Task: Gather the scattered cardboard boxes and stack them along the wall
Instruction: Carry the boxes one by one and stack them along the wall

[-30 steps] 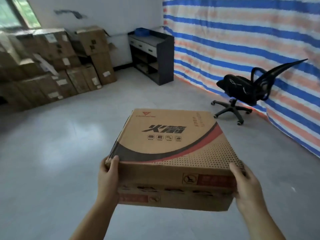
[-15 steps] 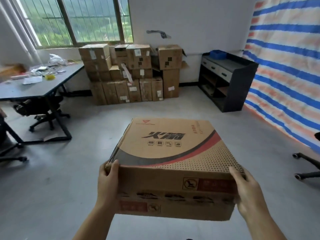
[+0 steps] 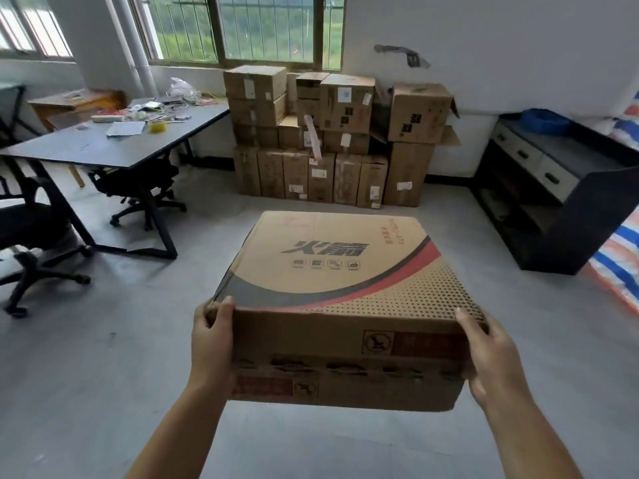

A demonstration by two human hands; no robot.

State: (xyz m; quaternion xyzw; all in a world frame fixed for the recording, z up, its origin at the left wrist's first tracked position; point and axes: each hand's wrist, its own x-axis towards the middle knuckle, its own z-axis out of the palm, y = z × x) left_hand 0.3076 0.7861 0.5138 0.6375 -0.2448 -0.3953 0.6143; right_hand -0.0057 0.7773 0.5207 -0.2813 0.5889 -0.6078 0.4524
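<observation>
Both hands, left hand (image 3: 211, 344) and right hand (image 3: 491, 357), are clamping the printed cardboard box (image 3: 332, 292); keeping it level suits carrying toward the wall stack (image 3: 332, 133).

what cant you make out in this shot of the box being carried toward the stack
- Underside of the carried box, head view: it faces away from the camera.
- Fingers of the left hand and right hand: wrapped around the box's sides and hidden by it.
- Labels on the stacked boxes by the wall: too small to read.
- Floor just ahead: covered by the box.
- Desk clutter: too small and blurred to identify.
</observation>
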